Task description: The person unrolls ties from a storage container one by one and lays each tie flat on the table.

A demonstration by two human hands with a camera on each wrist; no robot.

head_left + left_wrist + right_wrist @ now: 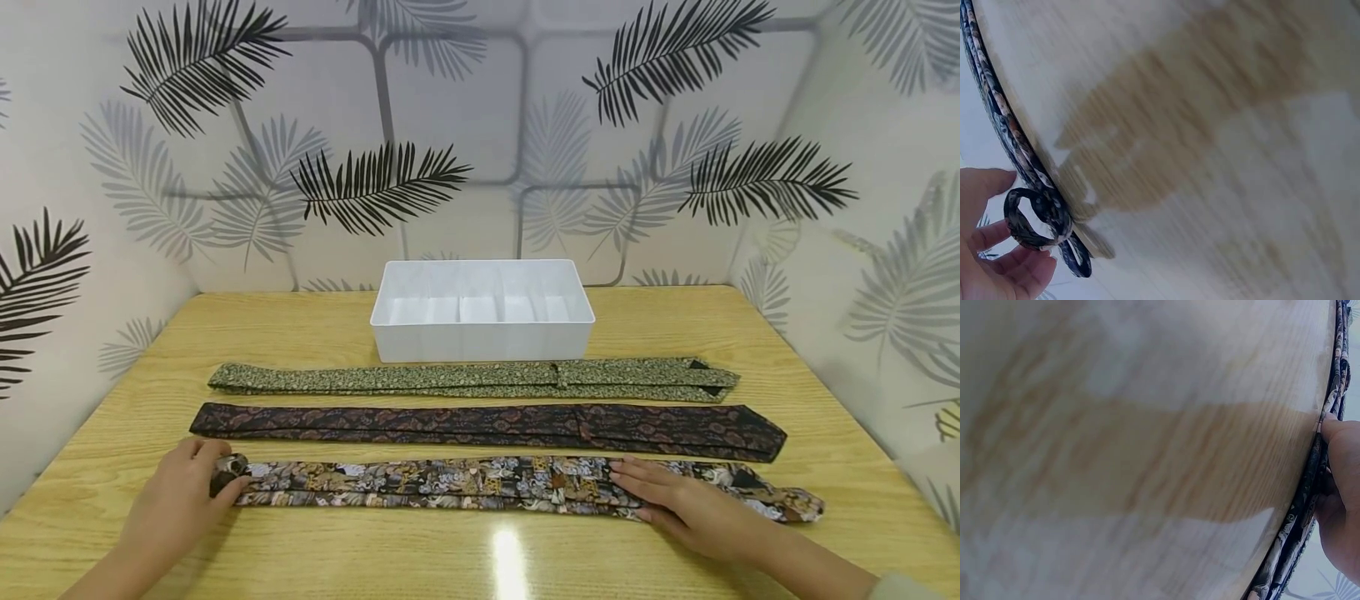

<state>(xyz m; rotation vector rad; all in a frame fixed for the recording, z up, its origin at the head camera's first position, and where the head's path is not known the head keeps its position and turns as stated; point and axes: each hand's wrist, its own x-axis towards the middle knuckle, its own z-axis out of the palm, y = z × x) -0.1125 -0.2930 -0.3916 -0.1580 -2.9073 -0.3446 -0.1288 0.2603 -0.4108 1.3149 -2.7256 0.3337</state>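
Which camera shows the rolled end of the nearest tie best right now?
Left wrist: the rolled end shows close up as a small coil at the left hand. Head view shows it small; right wrist shows none of it.

The left hand (176, 500) is curled, its fingers (997, 234) pinched round a small roll. The right hand (682, 504) is laid flat, palm down, fingers kept straight.

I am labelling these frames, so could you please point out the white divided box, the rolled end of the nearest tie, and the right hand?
white divided box (480, 337), head view, on its front wall.
rolled end of the nearest tie (227, 472), head view, on the coil by the left hand.
right hand (678, 502), head view, on its back.
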